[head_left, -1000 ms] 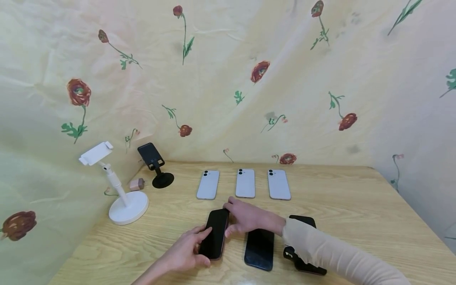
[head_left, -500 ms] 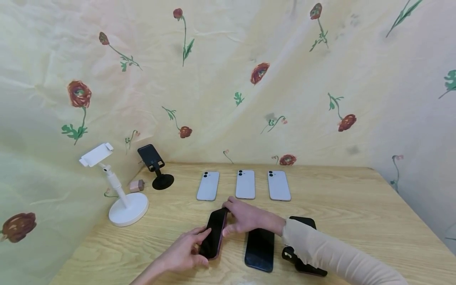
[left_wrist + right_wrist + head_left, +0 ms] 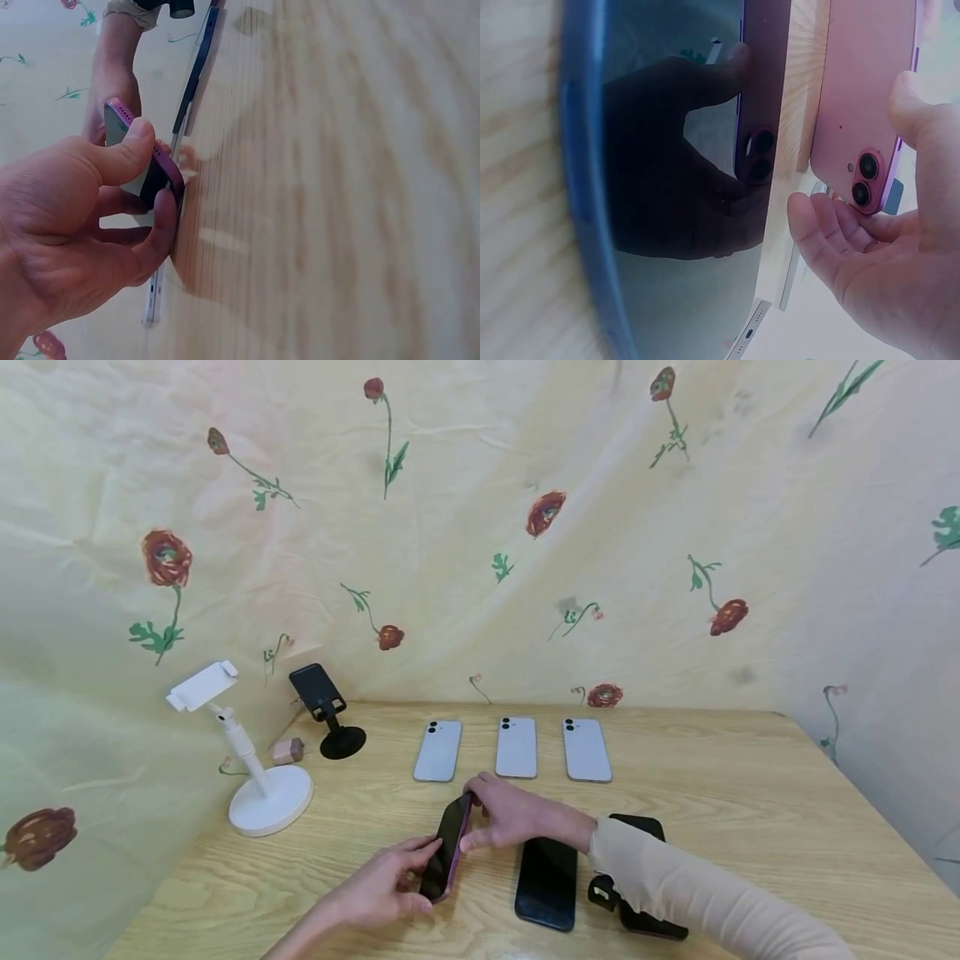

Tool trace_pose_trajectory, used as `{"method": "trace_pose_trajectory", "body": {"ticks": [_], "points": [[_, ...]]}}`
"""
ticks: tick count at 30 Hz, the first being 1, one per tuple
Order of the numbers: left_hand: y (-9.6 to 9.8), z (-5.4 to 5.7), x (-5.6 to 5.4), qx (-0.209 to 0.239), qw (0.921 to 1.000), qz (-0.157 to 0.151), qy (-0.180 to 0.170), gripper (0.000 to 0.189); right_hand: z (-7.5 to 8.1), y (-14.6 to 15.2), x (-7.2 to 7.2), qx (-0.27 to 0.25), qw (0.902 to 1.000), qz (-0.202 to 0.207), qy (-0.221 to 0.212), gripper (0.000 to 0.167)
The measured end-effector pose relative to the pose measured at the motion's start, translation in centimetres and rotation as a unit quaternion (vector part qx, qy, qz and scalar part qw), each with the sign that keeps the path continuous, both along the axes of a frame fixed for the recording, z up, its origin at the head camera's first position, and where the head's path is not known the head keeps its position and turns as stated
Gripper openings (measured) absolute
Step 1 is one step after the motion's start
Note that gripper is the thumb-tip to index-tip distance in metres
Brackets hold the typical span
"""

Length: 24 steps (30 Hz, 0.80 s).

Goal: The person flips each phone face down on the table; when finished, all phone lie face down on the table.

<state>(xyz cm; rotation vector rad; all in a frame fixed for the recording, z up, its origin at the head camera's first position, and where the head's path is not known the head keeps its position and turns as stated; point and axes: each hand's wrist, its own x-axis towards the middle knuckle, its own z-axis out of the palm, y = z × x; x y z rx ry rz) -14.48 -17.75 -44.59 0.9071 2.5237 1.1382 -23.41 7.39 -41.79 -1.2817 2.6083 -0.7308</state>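
- Left grip (image 3: 378,889): thumb and fingers close about the near end of the pink phone (image 3: 448,853); no free gap.
- Right grip (image 3: 513,810): fingers curl at the far end, thumb on the right long edge.
- Pink phone: between both grips, neither nearer; long axis runs from the bench's (image 3: 720,768) near edge to its far edge, far end leaning right. Tilted, screen to the left, back to the right. Contact with bench not determinable.
- Black phone (image 3: 546,889): flat, just right of it.
- Three white phones (image 3: 438,751) (image 3: 517,747) (image 3: 587,750): row near the far edge.
- White stand (image 3: 273,797), black stand (image 3: 318,692): toward the far left corner.
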Motion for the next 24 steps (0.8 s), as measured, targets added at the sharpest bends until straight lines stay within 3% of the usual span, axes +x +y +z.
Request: {"method": "trace_pose_trajectory", "body": {"ticks": [13,20,24], "points": [[-0.7,-0.3,-0.1,0.049,0.9981,-0.036,-0.008,0.076,-0.2,-1.1,-0.1,-0.038,0.9993,-0.003,0.0,0.059],[-1.2,0.1,0.3,0.008,0.9999,0.0,0.009,0.096,-0.2,-1.9,0.1,-0.052,0.998,-0.017,-0.033,0.06],[-1.4,0.6,0.5,0.004,0.9998,0.012,-0.016,0.099,-0.3,-2.3,0.2,-0.076,0.995,-0.016,-0.064,0.056]]}}
